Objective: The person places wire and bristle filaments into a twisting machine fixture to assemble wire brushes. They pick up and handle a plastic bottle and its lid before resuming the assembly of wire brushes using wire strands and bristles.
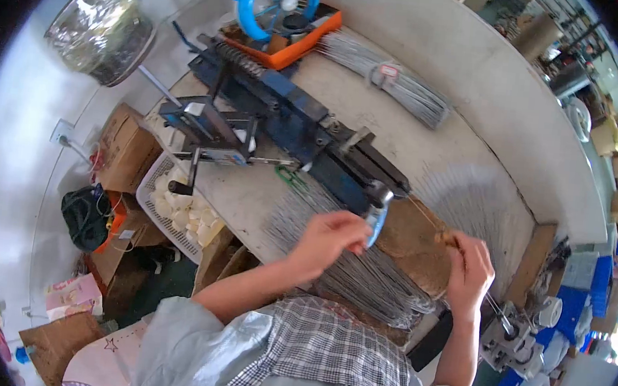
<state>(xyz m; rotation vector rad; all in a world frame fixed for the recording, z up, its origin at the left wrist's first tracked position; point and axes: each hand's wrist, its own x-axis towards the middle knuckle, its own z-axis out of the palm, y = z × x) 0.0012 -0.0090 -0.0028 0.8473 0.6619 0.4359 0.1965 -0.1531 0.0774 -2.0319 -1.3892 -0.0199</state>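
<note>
My left hand (334, 239) is closed round the blue handle (375, 224) of a tool whose round metal head (378, 193) sits at the end of the dark blue bench machine (294, 114). My right hand (470, 269) pinches a small tan piece (446, 238), with a thin wire running from it toward the machine's tip. Under and between my hands lie a brown sheet (411, 239) and a bundle of thin grey wires (367, 283). Green-handled pliers (292, 178) rest beside the machine.
Behind the machine stands an orange tray (299, 52) with a blue wheel (276, 6). A tied wire bundle (389, 79) lies at the back, loose wires (470, 200) at the right. A white basket (182, 211) of pale pieces is at the left, a metal device (520, 336) at the right.
</note>
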